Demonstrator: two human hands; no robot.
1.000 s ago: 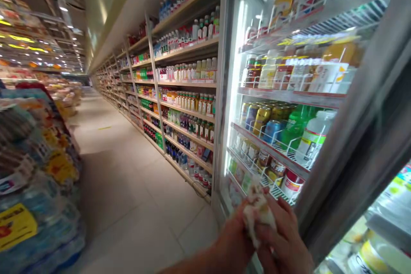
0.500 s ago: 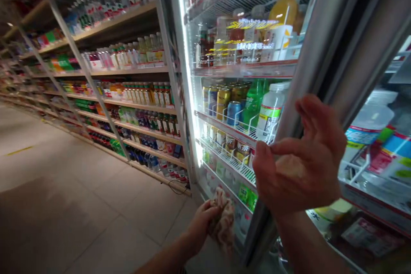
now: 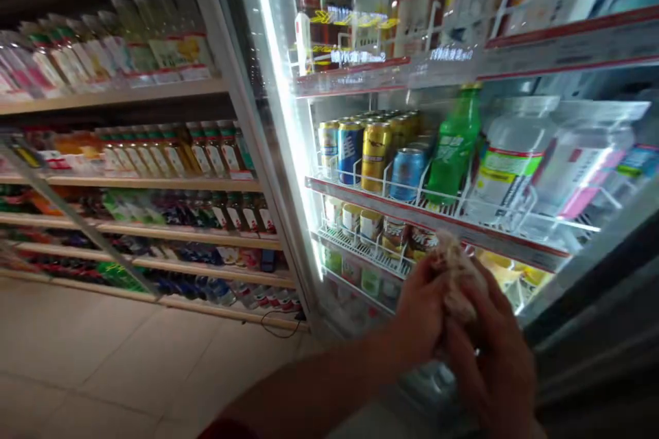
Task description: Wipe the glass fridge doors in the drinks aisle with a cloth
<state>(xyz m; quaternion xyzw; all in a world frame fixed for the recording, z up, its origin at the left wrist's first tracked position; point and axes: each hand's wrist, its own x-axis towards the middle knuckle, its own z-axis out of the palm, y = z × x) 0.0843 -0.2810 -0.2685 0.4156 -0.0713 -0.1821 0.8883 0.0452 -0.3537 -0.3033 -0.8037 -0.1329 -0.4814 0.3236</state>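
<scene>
My left hand [image 3: 419,312] is closed on a crumpled, light patterned cloth [image 3: 460,281]. From the right, my right hand [image 3: 497,350] closes round the same cloth, so it is bunched between both hands. Blur hides some of the fingers. Both hands are in front of a lit drinks fridge, low and right of centre. Just beyond them runs a fridge shelf edge [image 3: 381,204]. On that shelf stand a gold can [image 3: 375,154], a blue can [image 3: 408,173], a green bottle [image 3: 453,144] and a large clear bottle [image 3: 512,158].
Reflected lettering shows on the glass front of the fridge. A bright light strip [image 3: 282,103] runs down its left side. Further left, wooden shelves [image 3: 154,183] hold rows of bottles. A black cable [image 3: 281,335] lies on the tiled floor [image 3: 103,357] by the fridge's foot.
My right hand has come down from the fridge's door frame and now grips the cloth with my left hand. The left hand has moved up and right. The view has turned and come closer.
</scene>
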